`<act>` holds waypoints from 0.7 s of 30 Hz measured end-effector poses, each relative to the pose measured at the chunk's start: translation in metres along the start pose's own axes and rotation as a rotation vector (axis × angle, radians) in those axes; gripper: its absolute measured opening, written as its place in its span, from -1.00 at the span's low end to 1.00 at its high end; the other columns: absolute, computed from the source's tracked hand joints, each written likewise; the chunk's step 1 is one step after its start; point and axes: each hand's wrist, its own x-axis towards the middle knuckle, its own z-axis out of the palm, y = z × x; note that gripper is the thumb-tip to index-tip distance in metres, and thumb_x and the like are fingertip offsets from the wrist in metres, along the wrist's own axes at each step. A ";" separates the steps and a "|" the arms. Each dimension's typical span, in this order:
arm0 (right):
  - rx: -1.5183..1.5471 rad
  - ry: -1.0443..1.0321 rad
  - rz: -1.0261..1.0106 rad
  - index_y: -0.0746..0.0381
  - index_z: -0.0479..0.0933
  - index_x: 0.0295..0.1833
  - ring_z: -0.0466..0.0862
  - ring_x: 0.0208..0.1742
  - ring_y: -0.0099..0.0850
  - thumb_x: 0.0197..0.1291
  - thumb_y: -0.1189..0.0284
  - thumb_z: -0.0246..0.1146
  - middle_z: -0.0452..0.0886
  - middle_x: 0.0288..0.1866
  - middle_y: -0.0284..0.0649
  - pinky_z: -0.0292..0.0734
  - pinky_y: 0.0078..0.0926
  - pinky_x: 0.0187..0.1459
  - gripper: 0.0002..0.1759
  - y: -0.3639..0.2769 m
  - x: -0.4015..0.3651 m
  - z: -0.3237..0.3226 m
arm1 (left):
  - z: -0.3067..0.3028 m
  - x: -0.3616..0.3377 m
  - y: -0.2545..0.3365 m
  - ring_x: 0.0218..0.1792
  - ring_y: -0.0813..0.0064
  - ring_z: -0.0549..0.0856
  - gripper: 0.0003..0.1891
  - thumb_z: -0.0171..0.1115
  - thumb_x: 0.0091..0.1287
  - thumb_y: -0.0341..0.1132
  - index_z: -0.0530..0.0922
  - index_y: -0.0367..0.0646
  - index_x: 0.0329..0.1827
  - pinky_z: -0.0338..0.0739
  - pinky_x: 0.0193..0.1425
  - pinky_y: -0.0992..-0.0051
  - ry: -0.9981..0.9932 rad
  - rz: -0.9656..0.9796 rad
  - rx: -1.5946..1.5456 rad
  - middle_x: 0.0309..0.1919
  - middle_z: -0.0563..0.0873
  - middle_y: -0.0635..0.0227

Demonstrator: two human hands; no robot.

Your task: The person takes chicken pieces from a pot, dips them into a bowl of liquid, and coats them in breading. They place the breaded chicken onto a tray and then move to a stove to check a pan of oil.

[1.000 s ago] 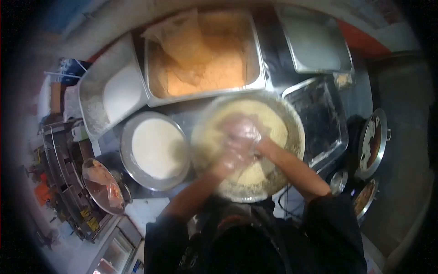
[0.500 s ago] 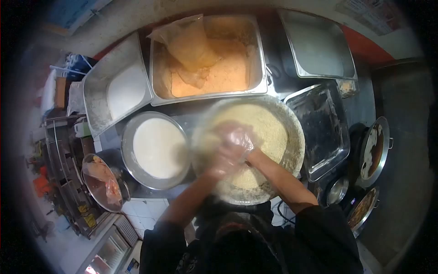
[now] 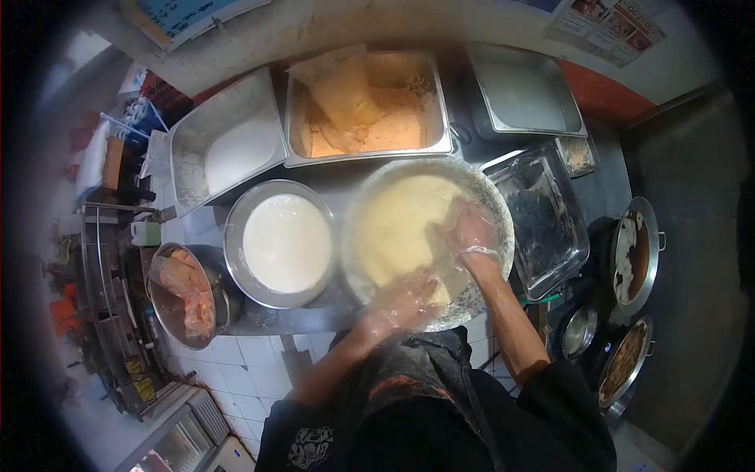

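Largest near our hands is the wide basin, in the centre of the frame. Just beside it, on the left, stands 1 smaller bowl with white contents. Inside the basin lies the pale yellow meal, a roundish spread, so we find no clear long axis. Our right hand touches the meal's right edge; the meal lies to its left. Our left hand, blurred, is at the lower side, with the meal above it. We cannot tell whether either of the 2 hands pinches anything.
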 end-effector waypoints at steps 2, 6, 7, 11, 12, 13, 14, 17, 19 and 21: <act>0.175 -0.199 0.242 0.37 0.53 0.18 0.69 0.01 0.07 0.06 -0.02 0.44 0.67 -0.02 0.18 0.56 -0.05 0.07 -0.24 -0.015 -0.001 -0.010 | -0.001 -0.007 -0.003 0.57 0.17 0.25 -0.30 0.02 0.50 0.14 0.35 -0.26 0.48 0.14 0.62 0.25 -0.074 -0.013 0.006 0.49 0.33 -0.11; 0.103 -0.424 0.273 0.41 0.60 0.06 0.68 0.07 0.05 0.02 -0.02 0.48 0.67 0.00 0.22 0.53 -0.10 0.15 -0.28 -0.023 -0.001 -0.011 | -0.004 -0.013 -0.006 0.61 0.14 0.14 -0.29 -0.01 0.51 0.14 0.30 -0.26 0.51 0.09 0.64 0.22 -0.142 -0.020 -0.064 0.53 0.22 -0.16; 0.159 -0.406 0.278 0.40 0.60 0.06 0.68 0.06 0.04 0.02 -0.03 0.47 0.68 0.00 0.20 0.54 -0.10 0.13 -0.27 -0.017 -0.005 0.005 | -0.004 -0.014 -0.007 0.61 0.11 0.12 -0.29 -0.02 0.52 0.13 0.30 -0.26 0.51 0.08 0.64 0.21 -0.177 -0.036 -0.085 0.55 0.18 -0.16; 0.486 -0.302 0.359 0.37 0.58 0.12 0.71 -0.02 0.00 0.01 -0.10 0.46 0.71 -0.06 0.14 0.58 -0.12 0.03 -0.21 0.010 -0.024 0.058 | -0.006 -0.017 -0.006 0.61 0.03 0.10 -0.29 -0.02 0.51 0.11 0.26 -0.26 0.53 0.05 0.65 0.18 -0.249 -0.078 -0.111 0.58 0.10 -0.16; 0.484 -0.301 0.358 0.37 0.58 0.12 0.71 -0.02 0.00 0.01 -0.10 0.46 0.71 -0.06 0.14 0.58 -0.12 0.03 -0.21 0.002 -0.022 0.044 | -0.014 -0.018 -0.003 0.62 0.01 0.07 -0.28 -0.02 0.50 0.11 0.25 -0.26 0.53 0.04 0.65 0.17 -0.286 -0.094 -0.127 0.58 0.08 -0.17; 0.335 -0.344 0.302 0.36 0.60 0.07 0.71 -0.04 -0.02 0.02 -0.08 0.46 0.71 -0.09 0.12 0.58 -0.12 0.01 -0.25 -0.005 -0.021 0.028 | -0.019 -0.019 -0.001 0.62 -0.01 0.05 -0.27 -0.02 0.49 0.12 0.24 -0.27 0.53 0.02 0.65 0.16 -0.323 -0.112 -0.145 0.58 0.07 -0.18; 0.185 -0.386 0.245 0.36 0.62 0.03 0.71 -0.07 -0.04 0.03 -0.07 0.45 0.72 -0.12 0.11 0.58 -0.11 0.00 -0.29 -0.014 -0.020 0.016 | -0.020 -0.019 0.000 0.62 -0.01 0.05 -0.27 -0.02 0.49 0.12 0.24 -0.27 0.53 0.02 0.65 0.16 -0.321 -0.113 -0.148 0.58 0.07 -0.18; 0.077 -0.337 0.227 0.29 0.68 -0.13 0.70 -0.12 0.01 0.00 -0.01 0.45 0.71 -0.18 0.09 0.56 -0.09 -0.01 -0.44 -0.026 -0.022 0.014 | -0.021 -0.019 0.003 0.62 -0.04 0.01 -0.23 0.00 0.47 0.15 0.23 -0.28 0.54 0.01 0.65 0.14 -0.343 -0.128 -0.182 0.58 0.06 -0.22; 0.146 -0.298 0.228 0.29 0.69 -0.19 0.70 -0.16 0.01 -0.01 0.00 0.45 0.71 -0.23 0.08 0.56 -0.08 -0.05 -0.46 -0.015 -0.025 0.036 | -0.021 -0.022 0.006 0.62 -0.07 -0.01 -0.20 0.01 0.45 0.17 0.21 -0.31 0.54 0.01 0.65 0.13 -0.344 -0.131 -0.231 0.57 0.06 -0.24; 0.213 -0.262 0.220 0.30 0.69 -0.25 0.70 -0.20 0.01 -0.03 0.01 0.45 0.71 -0.29 0.07 0.57 -0.08 -0.08 -0.49 -0.020 -0.027 0.033 | -0.018 -0.025 0.008 0.62 -0.08 0.01 -0.18 0.05 0.44 0.18 0.19 -0.28 0.56 0.02 0.64 0.12 -0.347 -0.134 -0.240 0.57 0.07 -0.24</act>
